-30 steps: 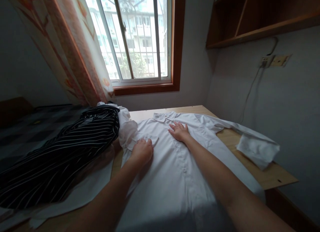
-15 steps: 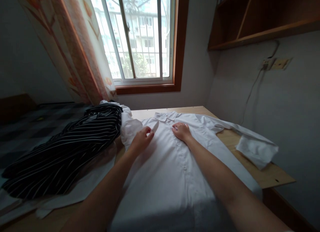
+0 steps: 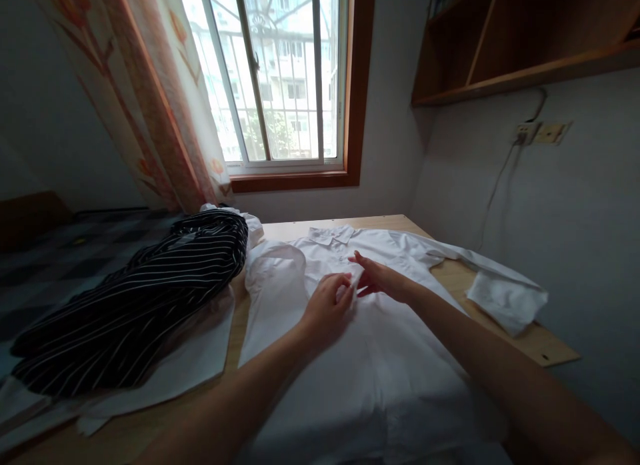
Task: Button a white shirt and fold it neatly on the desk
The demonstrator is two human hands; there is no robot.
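A white button-up shirt lies front up on the wooden table, its collar towards the window. My left hand is closed on the end of the shirt's left-side sleeve, which is bent inward over the chest. Just right of it, my right hand has its thumb and fingers apart beside the held sleeve end. Whether the right fingertips touch the cloth is hard to tell. The other sleeve stretches out to the right, with its cuff lying near the table edge.
Black clothing with white stripes is piled at the left on pale cloth. Behind it is a checked bed surface. The wooden table ends near the right wall, below a shelf and a plugged-in cord.
My left hand has carried the sleeve end rightward across the shirt front. My right hand has lifted off the shirt placket, and its fingers have spread beside the left hand.
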